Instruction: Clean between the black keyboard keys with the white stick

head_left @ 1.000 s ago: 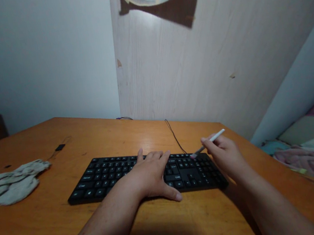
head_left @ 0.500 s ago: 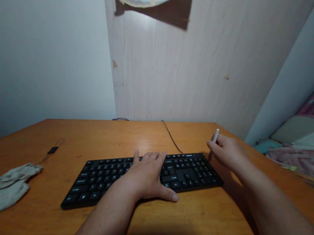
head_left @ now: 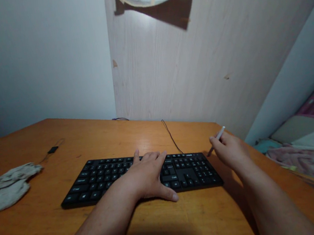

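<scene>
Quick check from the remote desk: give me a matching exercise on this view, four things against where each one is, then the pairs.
Things:
1. left hand
2. right hand
3. grey cloth
4. black cable

Places or states:
A. crumpled at the table's left edge
B. flat on the middle of the black keyboard
C. runs from the keyboard's back edge toward the wall
D. holds a thin white brush at the keyboard's right end

Pairs: 1-B, 2-D, 3-A, 4-C
</scene>
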Demonstrator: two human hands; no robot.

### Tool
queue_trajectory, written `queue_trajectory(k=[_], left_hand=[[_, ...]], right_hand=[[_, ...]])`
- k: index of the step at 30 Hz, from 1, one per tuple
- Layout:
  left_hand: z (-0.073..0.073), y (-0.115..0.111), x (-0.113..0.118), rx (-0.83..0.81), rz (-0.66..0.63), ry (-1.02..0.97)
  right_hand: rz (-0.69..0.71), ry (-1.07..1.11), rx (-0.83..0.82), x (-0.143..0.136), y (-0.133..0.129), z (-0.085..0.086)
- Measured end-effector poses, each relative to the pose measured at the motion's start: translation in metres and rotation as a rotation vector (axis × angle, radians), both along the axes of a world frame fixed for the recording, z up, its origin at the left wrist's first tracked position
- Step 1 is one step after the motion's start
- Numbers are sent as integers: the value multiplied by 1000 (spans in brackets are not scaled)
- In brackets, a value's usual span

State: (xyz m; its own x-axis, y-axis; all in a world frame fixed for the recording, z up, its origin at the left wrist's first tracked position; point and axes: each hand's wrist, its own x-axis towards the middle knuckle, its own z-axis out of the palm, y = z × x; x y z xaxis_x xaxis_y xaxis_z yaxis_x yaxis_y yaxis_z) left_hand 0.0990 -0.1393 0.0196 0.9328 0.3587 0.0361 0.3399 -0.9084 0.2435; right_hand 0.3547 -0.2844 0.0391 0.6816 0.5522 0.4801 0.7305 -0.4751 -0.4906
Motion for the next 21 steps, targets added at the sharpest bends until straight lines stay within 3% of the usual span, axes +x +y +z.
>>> queue_trajectory(k=[6,11,17,19,21], left_hand=[[0,0,0,0,-2,2],[3,-2,0,-4,11,14],[1,-1,0,2,2,2],[1,-1,0,5,6,1],[0,-1,1,4,6,4]], right_hand=[[370,323,88,-10,8,-6],[120,91,25,-4,5,-5],[451,376,73,-16,8,-4],[411,312,25,-15,7,-5],[263,180,-55,-8,4,-4]])
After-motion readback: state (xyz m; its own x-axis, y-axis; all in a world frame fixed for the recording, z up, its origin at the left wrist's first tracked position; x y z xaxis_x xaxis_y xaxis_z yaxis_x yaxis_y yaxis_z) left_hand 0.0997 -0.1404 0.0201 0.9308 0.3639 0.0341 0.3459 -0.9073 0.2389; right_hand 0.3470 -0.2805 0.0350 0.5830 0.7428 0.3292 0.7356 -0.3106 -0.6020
